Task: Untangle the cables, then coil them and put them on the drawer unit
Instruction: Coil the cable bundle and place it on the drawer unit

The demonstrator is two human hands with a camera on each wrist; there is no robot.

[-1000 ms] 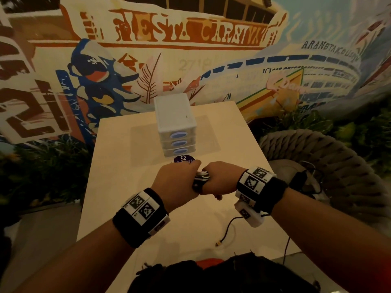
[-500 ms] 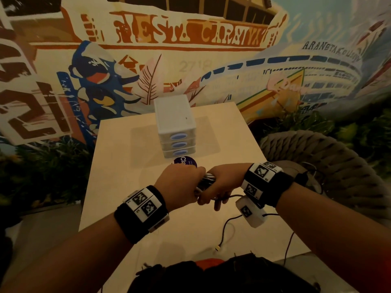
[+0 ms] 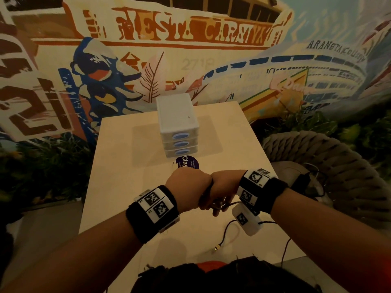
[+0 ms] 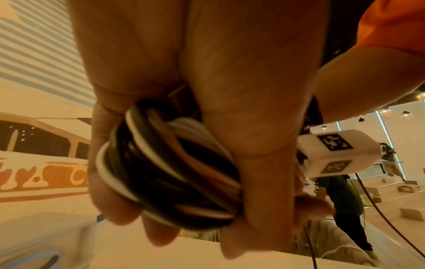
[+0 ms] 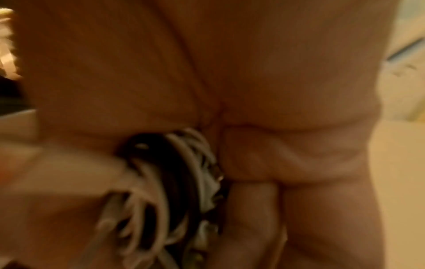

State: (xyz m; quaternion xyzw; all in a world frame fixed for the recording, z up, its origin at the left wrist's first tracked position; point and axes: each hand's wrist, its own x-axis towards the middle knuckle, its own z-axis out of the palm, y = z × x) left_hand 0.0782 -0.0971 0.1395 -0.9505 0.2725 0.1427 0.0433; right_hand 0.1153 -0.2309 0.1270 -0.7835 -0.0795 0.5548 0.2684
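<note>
A bundle of black and white cable loops (image 4: 170, 169) sits in my left hand (image 3: 187, 190), whose fingers curl round it. My right hand (image 3: 222, 191) presses against the left and its curled fingers grip the same cable bundle (image 5: 174, 182). Both hands hover over the middle of the beige table (image 3: 118, 166). A loose black cable tail (image 3: 225, 233) hangs from the hands and ends in a small gold plug (image 3: 216, 248) on the table. The white three-drawer unit (image 3: 177, 123) with blue handles stands beyond the hands, nothing on its top.
A round purple sticker (image 3: 187, 162) lies just in front of the drawer unit. A woven rope chair (image 3: 330, 161) stands to the right of the table, with dark cables on its seat. A painted mural wall (image 3: 190, 49) rises behind; plants flank the table.
My right wrist has rolled over and its hand has closed against the left. The loose cable tail has drawn in slightly toward the hands.
</note>
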